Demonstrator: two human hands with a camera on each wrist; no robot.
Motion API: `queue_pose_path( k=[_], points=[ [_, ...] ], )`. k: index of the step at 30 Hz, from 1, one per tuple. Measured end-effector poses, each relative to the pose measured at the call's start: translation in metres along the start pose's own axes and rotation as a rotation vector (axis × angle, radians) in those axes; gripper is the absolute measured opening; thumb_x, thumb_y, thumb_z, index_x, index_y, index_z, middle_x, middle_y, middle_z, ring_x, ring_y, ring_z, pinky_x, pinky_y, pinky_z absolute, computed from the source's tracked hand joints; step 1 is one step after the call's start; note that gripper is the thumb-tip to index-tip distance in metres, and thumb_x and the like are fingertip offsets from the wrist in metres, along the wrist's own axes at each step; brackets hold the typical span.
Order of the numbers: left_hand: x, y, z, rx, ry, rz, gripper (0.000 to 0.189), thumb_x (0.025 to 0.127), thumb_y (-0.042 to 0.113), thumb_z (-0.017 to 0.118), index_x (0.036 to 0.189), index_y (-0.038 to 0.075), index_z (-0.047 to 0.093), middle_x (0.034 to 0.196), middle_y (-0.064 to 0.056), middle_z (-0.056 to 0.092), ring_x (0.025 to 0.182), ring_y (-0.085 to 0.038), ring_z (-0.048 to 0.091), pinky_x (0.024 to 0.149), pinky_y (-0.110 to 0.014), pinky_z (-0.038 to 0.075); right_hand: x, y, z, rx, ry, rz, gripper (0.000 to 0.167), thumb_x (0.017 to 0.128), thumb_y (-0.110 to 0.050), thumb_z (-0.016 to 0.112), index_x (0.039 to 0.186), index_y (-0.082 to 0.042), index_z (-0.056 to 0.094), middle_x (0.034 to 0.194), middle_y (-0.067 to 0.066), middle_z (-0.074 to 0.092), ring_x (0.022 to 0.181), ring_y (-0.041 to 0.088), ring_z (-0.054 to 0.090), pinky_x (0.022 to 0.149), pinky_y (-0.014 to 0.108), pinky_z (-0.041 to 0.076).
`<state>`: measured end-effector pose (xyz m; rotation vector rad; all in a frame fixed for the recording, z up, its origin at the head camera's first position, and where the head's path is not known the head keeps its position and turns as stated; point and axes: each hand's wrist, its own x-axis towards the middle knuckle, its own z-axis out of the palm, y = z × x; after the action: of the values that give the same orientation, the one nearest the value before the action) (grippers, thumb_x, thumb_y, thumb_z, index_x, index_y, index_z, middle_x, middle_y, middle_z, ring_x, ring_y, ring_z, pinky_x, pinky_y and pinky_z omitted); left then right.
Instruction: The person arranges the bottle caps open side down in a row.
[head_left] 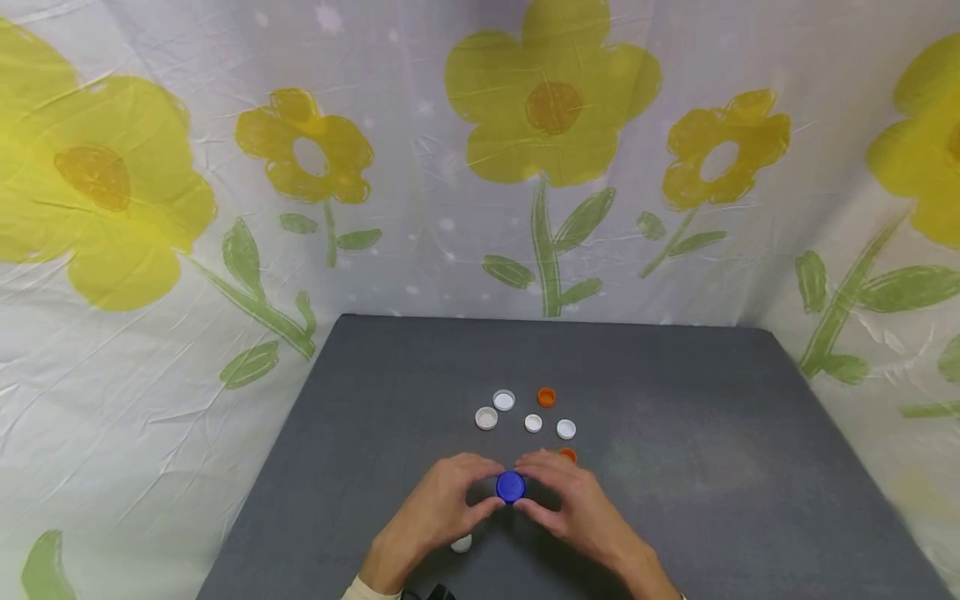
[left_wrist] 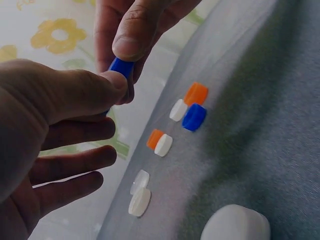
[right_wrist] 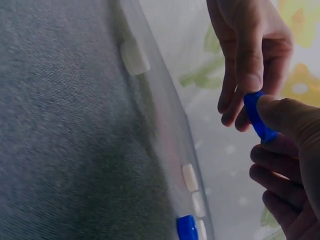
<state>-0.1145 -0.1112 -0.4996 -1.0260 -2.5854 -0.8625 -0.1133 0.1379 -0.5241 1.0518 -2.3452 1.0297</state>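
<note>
A blue bottle cap point(head_left: 511, 487) is held up between both hands, above the dark table. My left hand point(head_left: 442, 504) pinches its left side between thumb and forefinger. From the right, my right hand point(head_left: 581, 512) grips it the same way. In the left wrist view the cap point(left_wrist: 121, 67) shows edge-on between the thumbs; the right wrist view has the cap point(right_wrist: 256, 117) tilted there too. A second blue cap point(left_wrist: 194, 117) lies on the table below, hidden in the head view. Just under my left wrist sits a white cap point(head_left: 462, 544).
Farther back on the grey table point(head_left: 675, 375) lie several white caps, among them one at the left point(head_left: 486, 418) and one at the right point(head_left: 566, 429). An orange cap point(head_left: 547, 397) is behind them; another orange cap point(head_left: 568, 455) peeks out past my right fingers. A flowered curtain point(head_left: 420, 208) surrounds the table.
</note>
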Motion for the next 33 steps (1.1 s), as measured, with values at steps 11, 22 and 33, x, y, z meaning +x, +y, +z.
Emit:
queue_pose_path(
  k=[11, 22, 33],
  points=[
    [-0.018, -0.001, 0.005, 0.098, -0.079, 0.033, 0.027, 0.085, 0.020, 0.095, 0.107, 0.013, 0.082, 0.103, 0.003, 0.083, 0.102, -0.013, 0.077, 0.093, -0.035, 0.062, -0.010, -0.005, 0.014, -0.064, -0.100, -0.048, 0.038, 0.088, -0.023, 0.093, 0.121, -0.011, 0.080, 0.120, 0.002, 0.079, 0.114, 0.017, 0.074, 0.099, 0.037, 0.061],
    [-0.031, -0.002, 0.013, 0.115, -0.237, 0.003, 0.026, 0.086, 0.022, 0.094, 0.108, 0.015, 0.082, 0.105, 0.007, 0.080, 0.105, -0.006, 0.074, 0.116, -0.046, 0.052, -0.016, -0.015, 0.019, -0.087, -0.334, 0.097, 0.030, 0.096, -0.033, 0.086, 0.119, -0.015, 0.082, 0.127, -0.004, 0.077, 0.122, 0.016, 0.072, 0.106, 0.042, 0.059],
    [-0.035, -0.005, 0.023, 0.185, -0.252, 0.027, 0.027, 0.084, 0.024, 0.095, 0.106, 0.016, 0.082, 0.101, 0.009, 0.080, 0.107, -0.008, 0.074, 0.116, -0.043, 0.052, -0.018, -0.018, 0.023, -0.113, -0.374, 0.129, 0.030, 0.097, -0.032, 0.085, 0.121, -0.014, 0.082, 0.129, -0.004, 0.076, 0.125, 0.018, 0.071, 0.108, 0.044, 0.058]
  ],
)
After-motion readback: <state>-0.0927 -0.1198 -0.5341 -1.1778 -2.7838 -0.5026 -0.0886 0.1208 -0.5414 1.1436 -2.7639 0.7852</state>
